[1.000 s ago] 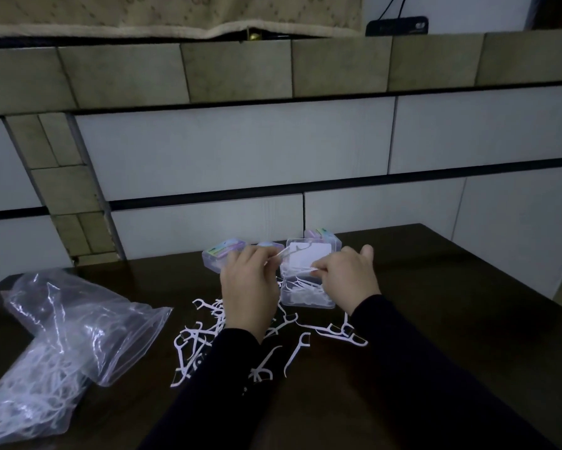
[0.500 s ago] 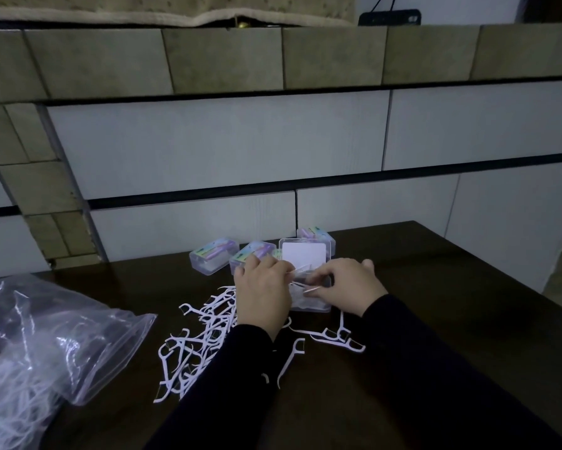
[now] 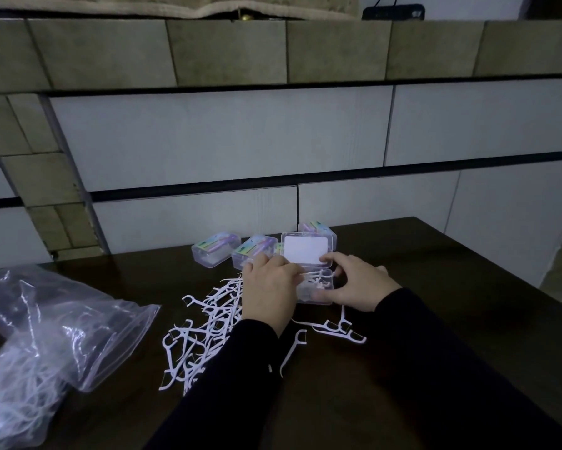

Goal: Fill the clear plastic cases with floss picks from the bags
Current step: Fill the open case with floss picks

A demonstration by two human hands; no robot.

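The left hand [image 3: 268,289] is pinching a thin white pick [image 3: 309,273] with curled fingers over the open clear case [image 3: 317,289], whose rounded lid [image 3: 306,254] is standing upright behind. The right hand [image 3: 357,282] is gripping the case from the right side, fingers curled around its wall. Loose picks [image 3: 208,326] are lying tangled on the dark glossy table [image 3: 451,303]. A crinkled clear bag [image 3: 46,345] is lying at the left. Closed cases [image 3: 215,253] are standing behind.

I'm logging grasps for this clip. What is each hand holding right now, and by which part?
The right hand grips the open clear case by its right side. The left hand pinches a floss pick by its handle end over the case.
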